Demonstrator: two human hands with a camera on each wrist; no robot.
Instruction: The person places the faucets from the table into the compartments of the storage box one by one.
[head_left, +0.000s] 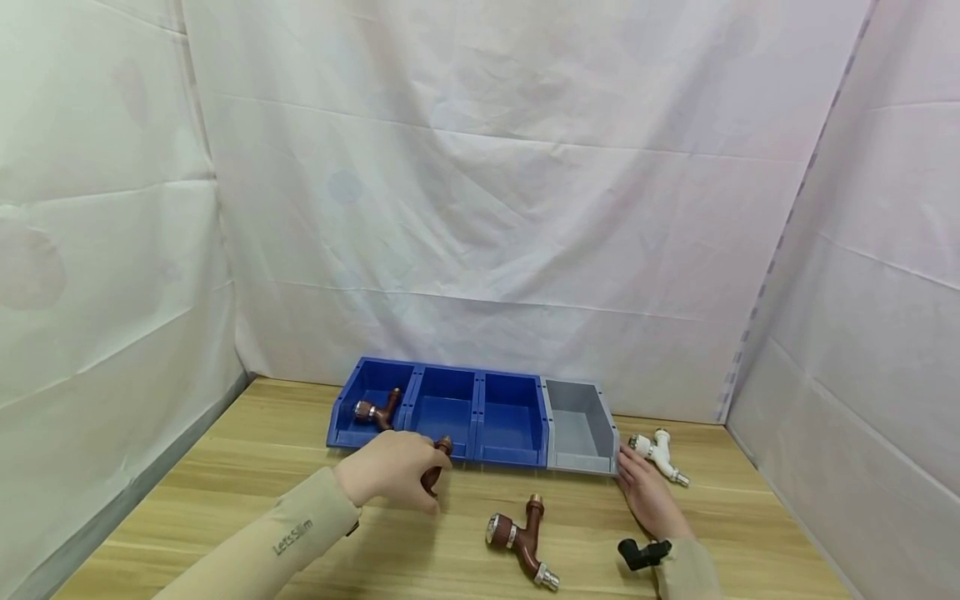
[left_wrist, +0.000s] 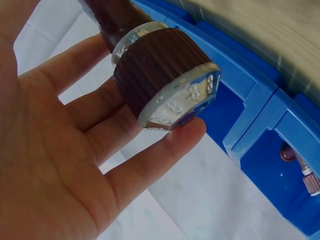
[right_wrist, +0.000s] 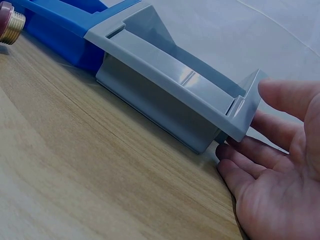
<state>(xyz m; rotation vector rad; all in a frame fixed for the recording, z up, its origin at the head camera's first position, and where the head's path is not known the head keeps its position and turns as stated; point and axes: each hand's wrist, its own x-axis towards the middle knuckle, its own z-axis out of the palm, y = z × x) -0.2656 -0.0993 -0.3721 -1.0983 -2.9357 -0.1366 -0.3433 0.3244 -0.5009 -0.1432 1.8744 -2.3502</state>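
My left hand (head_left: 393,468) holds a brown faucet (left_wrist: 155,70) in front of the blue bins. Its ribbed knob with a silver cap faces the left wrist camera, by the fingers; the hand hides much of the body in the head view. My right hand (head_left: 651,496) rests on the table, its fingers (right_wrist: 250,150) at the outer right side of the grey bin (right_wrist: 155,112). Just behind that hand lies a white faucet (head_left: 660,454). Another brown faucet (head_left: 528,543) lies on the table between the hands.
Blue bins (head_left: 512,458) stand in a row joined to the grey one. Inside the leftmost blue bin (head_left: 345,437) lies a brown faucet (head_left: 387,412). White cloth (head_left: 480,208) hangs behind and at both sides of the wooden table (head_left: 225,467).
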